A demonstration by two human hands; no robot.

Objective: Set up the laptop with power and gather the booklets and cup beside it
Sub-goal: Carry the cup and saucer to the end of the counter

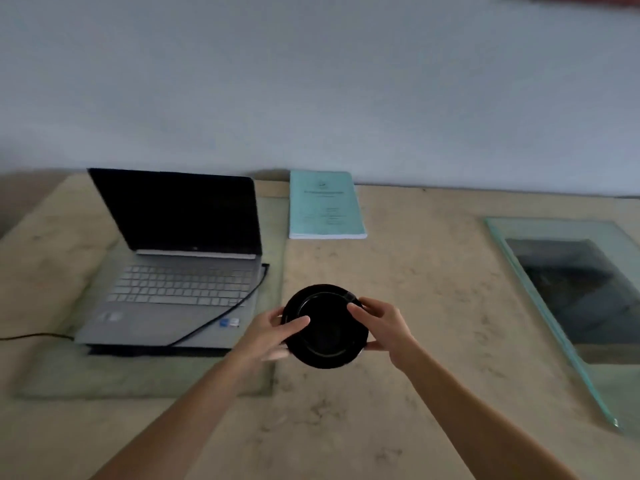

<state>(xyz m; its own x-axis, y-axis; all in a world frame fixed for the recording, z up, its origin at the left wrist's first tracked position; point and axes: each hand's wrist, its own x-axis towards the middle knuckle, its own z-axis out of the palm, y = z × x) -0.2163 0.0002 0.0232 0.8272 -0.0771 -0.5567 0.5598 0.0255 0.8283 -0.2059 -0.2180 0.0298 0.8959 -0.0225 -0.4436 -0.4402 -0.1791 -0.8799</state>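
On the table [433, 271] sits an open laptop [180, 271], its screen dark, with a cable [221, 317] crossing its front corner. A teal booklet [325, 206] lies behind. Just right of the laptop, the left hand [273, 334] and right hand [384, 330] grip the black cup [325, 327] from opposite sides.

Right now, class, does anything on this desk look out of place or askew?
Yes: the black cable lies diagonally across the laptop's palm rest and keyboard corner rather than on the table. The left hand and right hand grip the black cup and saucer; nothing looks spilled.
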